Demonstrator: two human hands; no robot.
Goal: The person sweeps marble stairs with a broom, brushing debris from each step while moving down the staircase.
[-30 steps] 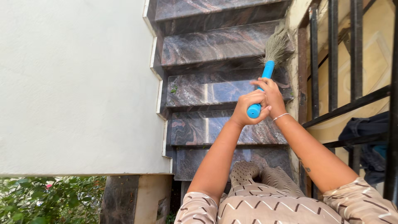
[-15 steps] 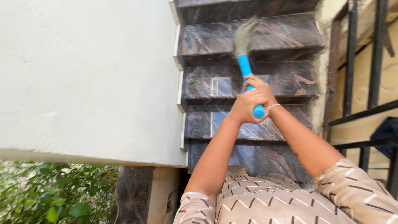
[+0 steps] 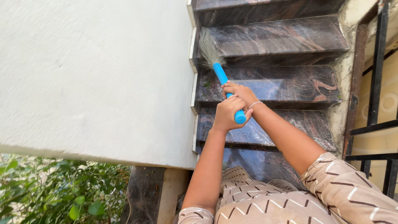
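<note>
— Both hands wrapped on the blue broom handle (image 3: pixel 227 92): left hand (image 3: pixel 227 113) closed round the butt end, right hand (image 3: pixel 237 93) clenched just above it.

— Good. Bristles (image 3: pixel 208 50) pressed into the far left corner of the dark stone step (image 3: pixel 286 37), hard against the white wall (image 3: pixel 95 74).

— Worth working that corner properly (grit tends to lodge where tread meets wall). Short, low flicks, tips flat on the stone.

— And the direction?

— Toward the front edge, probably, then down onto the next step (image 3: pixel 290 83). No lifting high; less dust thrown up that way.

— Keeping clear of the black railing (image 3: pixel 379 74) on wider strokes, too.
</note>
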